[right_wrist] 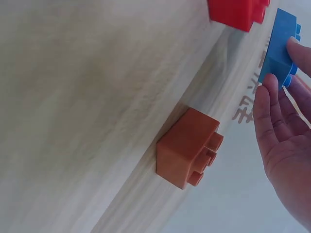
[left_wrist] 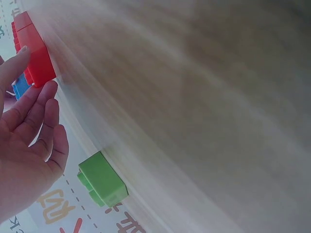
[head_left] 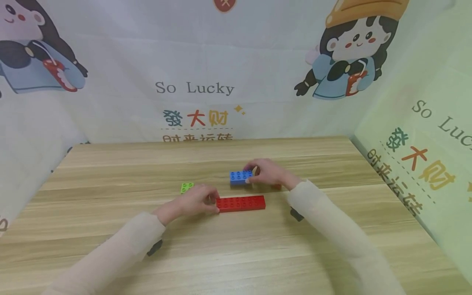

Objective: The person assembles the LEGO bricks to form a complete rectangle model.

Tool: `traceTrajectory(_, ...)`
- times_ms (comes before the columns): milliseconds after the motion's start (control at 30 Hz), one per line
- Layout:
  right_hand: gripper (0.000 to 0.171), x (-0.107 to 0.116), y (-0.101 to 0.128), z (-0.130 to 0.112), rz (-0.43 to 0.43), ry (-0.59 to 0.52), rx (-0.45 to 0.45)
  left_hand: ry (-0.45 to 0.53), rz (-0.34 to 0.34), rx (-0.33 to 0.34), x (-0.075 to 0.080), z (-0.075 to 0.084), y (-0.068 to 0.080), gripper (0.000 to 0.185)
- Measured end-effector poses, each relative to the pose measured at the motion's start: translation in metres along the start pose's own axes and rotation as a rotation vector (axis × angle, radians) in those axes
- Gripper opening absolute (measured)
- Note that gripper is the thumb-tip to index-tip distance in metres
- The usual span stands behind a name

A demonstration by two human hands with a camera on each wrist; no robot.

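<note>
Two red toy building bricks (head_left: 243,204) lie end to end in a row on the table, a seam between them. My left hand (head_left: 195,200) pinches the left end of this row, its thumb (left_wrist: 18,60) along one side. Behind the row is a blue eight-stud brick (head_left: 237,177), and my right hand (head_left: 269,173) grips its right end. The right wrist view shows the thumb on the studded side of the blue brick (right_wrist: 279,46) and the fingers curled at its near end.
A light green brick (head_left: 187,187) stands behind my left hand, partly covered by it. An orange-brown brick (right_wrist: 187,145) sits beside my right wrist, mostly hidden in the head view. The wooden table (head_left: 236,254) meets printed cloth walls (head_left: 258,82) at its back and sides.
</note>
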State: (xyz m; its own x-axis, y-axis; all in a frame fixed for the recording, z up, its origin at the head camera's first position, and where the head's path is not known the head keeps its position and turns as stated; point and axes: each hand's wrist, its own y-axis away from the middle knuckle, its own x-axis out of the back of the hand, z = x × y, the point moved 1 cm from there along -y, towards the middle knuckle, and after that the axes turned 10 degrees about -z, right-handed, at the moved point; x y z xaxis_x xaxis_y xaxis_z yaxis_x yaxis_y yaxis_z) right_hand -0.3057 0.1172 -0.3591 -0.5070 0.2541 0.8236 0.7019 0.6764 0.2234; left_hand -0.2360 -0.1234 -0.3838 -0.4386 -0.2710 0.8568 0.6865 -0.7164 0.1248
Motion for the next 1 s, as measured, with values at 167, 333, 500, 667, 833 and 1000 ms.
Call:
traceTrajectory(167,0.040,-0.004,0.010,-0.001,0.000,0.014,0.063,-0.006,0.006,-0.001,-0.001,-0.001,-0.001,0.024)
traceTrajectory(333,0.039,-0.010,0.018,-0.001,0.006,0.009,0.156,-0.009,0.007,0.012,-0.002,-0.003,-0.001,0.024)
traceTrajectory(500,0.040,-0.014,0.025,-0.004,0.019,-0.017,0.176,-0.011,0.005,0.011,-0.002,-0.003,-0.001,0.023)
traceTrajectory(667,0.040,-0.016,0.032,-0.010,0.043,-0.020,0.187,-0.009,0.008,0.012,-0.002,-0.002,0.000,0.023)
traceTrajectory(833,0.039,-0.021,0.037,-0.015,0.073,-0.007,0.233,-0.004,0.008,0.010,-0.001,-0.002,0.000,0.023)
traceTrajectory(1000,0.038,-0.028,0.040,-0.016,0.069,-0.019,0.253,-0.006,0.006,0.023,-0.001,-0.002,-0.001,0.024)
